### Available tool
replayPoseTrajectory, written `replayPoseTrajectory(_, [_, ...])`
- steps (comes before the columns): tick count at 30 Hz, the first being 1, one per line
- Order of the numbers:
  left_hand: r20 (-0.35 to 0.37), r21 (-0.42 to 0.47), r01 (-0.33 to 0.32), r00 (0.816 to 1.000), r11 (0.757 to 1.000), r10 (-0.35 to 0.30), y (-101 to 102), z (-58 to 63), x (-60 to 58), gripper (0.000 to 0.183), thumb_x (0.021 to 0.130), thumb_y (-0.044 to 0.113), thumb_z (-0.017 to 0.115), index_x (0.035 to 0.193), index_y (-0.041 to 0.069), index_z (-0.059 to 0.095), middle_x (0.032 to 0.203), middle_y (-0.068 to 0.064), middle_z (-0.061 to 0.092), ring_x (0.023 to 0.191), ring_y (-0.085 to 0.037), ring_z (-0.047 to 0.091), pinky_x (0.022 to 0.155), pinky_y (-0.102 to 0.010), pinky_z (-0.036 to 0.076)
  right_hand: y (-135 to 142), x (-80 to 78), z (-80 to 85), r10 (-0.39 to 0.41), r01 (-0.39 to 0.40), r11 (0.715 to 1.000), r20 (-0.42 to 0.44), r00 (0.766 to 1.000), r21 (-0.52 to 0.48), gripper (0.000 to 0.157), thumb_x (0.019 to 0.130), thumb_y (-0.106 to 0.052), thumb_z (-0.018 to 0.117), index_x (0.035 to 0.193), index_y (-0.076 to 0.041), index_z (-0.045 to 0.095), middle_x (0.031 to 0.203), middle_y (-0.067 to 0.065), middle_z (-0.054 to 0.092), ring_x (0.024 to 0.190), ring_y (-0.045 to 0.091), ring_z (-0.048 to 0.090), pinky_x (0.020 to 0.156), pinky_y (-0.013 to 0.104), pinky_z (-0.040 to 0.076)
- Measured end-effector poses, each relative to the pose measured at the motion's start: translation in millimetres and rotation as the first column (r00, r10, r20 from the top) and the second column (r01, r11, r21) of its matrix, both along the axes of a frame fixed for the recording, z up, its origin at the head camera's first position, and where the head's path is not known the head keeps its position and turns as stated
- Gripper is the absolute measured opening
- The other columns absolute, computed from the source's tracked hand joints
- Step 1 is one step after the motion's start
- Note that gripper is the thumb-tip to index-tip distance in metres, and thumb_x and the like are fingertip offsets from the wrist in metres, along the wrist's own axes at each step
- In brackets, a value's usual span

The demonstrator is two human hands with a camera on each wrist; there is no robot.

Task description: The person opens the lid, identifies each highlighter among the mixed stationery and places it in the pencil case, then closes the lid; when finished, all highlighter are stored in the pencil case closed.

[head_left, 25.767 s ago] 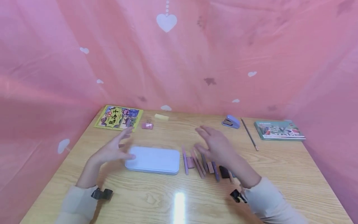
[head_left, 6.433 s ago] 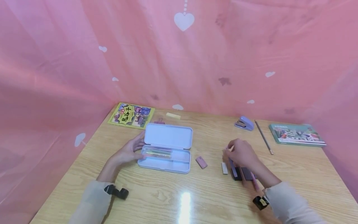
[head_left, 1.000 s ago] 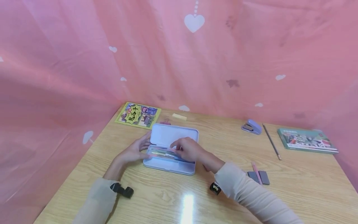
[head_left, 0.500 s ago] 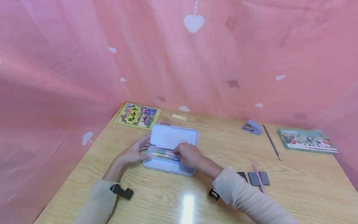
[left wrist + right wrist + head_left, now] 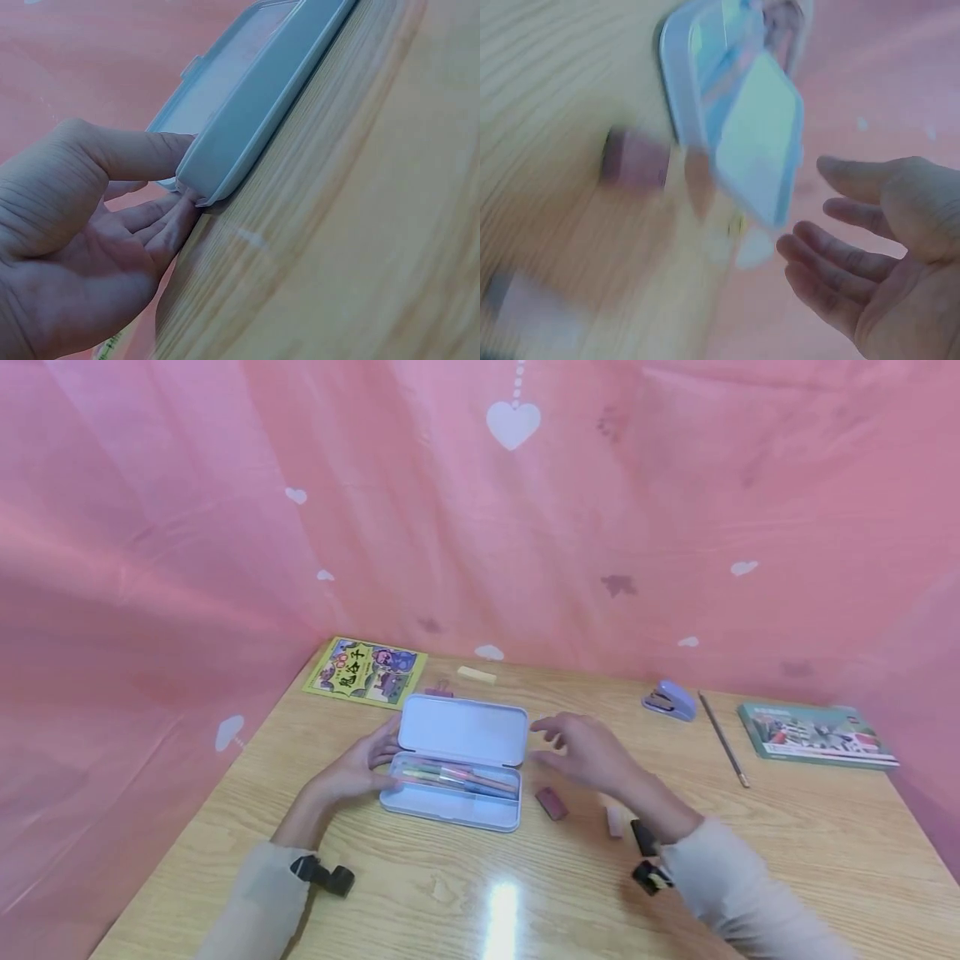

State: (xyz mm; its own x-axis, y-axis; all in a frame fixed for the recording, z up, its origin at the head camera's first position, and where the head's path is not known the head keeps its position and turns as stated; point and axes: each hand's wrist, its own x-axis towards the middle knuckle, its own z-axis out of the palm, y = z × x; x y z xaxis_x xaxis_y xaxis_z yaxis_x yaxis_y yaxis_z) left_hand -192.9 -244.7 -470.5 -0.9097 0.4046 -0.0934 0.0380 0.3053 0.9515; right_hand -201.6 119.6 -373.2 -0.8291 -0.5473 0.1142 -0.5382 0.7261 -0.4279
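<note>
A pale blue pencil case (image 5: 442,804) lies with its lid (image 5: 463,731) raised. Several pens (image 5: 450,777) fill its back compartment. My left hand (image 5: 358,770) grips the left end of the case, thumb at the rim and fingers against the side, as the left wrist view shows up close on the case wall (image 5: 247,112). Just right of the lid, my right hand (image 5: 585,753) hovers with relaxed fingers and nothing in them. Below it sits a dark pink eraser (image 5: 552,803), which is blurred in the right wrist view.
A pale pink block (image 5: 615,821) and a black piece (image 5: 643,837) lie beside the right forearm. Along the back are a yellow booklet (image 5: 365,672), pink binder clip (image 5: 439,690), yellow strip (image 5: 476,675), purple stapler (image 5: 670,701), pencil (image 5: 723,739) and green box (image 5: 817,736).
The case, shut at first, now stands open with pens from the table inside. In the last half second my right hand let go of a pen there and moved right. Left stays put.
</note>
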Motion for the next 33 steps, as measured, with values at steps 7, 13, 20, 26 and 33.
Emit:
replayPoseTrajectory(7, [0.000,-0.014,0.003,1.000,1.000,-0.003,2,1.2,0.1,0.109,0.073,0.000,0.074,0.152,0.030,0.006,0.146,-0.011,0.037,0.132,-0.030,0.039,0.113,-0.039,0.032,86,18.8,8.9,-0.134,0.133,0.991,0.038,0.990,0.009,0.045,0.083,-0.030,0.071,0.121,-0.006,0.062,0.102,0.011,0.068,0.085,0.023,0.066,0.068,0.038,0.058])
replayPoseTrajectory(13, [-0.005,-0.009,0.001,1.000,1.000,-0.001,1,4.7,1.7,0.108,0.073,-0.003,0.073,0.152,0.029,0.006,0.145,-0.014,0.037,0.132,-0.032,0.038,0.113,-0.040,0.031,133,31.1,5.6,-0.227,0.224,0.972,0.034,0.973,0.068,0.049,0.083,-0.033,0.070,0.121,-0.003,0.060,0.096,0.014,0.069,0.078,0.022,0.066,0.058,0.035,0.055])
replayPoseTrajectory(20, [-0.014,0.006,0.010,1.000,1.000,-0.010,0,0.4,0.7,0.109,0.074,-0.006,0.072,0.153,0.026,0.004,0.145,-0.015,0.036,0.131,-0.033,0.039,0.113,-0.039,0.032,159,35.8,-11.6,-0.254,0.242,0.956,0.055,0.966,0.165,0.036,0.081,-0.024,0.071,0.105,0.003,0.067,0.079,0.005,0.068,0.067,0.015,0.063,0.052,0.032,0.052])
replayPoseTrajectory(26, [-0.021,0.015,0.009,1.000,1.000,-0.008,1,1.2,1.3,0.109,0.073,-0.005,0.072,0.153,0.024,0.005,0.143,-0.015,0.038,0.130,-0.032,0.040,0.112,-0.038,0.034,169,36.8,-28.2,-0.258,0.239,0.950,0.071,0.964,0.201,0.019,0.079,-0.020,0.071,0.086,-0.002,0.072,0.074,0.001,0.067,0.065,0.013,0.059,0.052,0.033,0.050])
replayPoseTrajectory(33, [-0.003,0.004,0.000,1.000,1.000,0.000,0,1.2,1.9,0.107,0.074,-0.004,0.072,0.152,0.029,0.007,0.144,-0.013,0.037,0.131,-0.031,0.039,0.113,-0.039,0.032,170,35.5,-38.2,-0.281,0.261,0.949,0.102,0.954,0.175,0.013,0.081,-0.023,0.071,0.077,-0.010,0.072,0.071,-0.003,0.067,0.061,0.008,0.056,0.051,0.028,0.046])
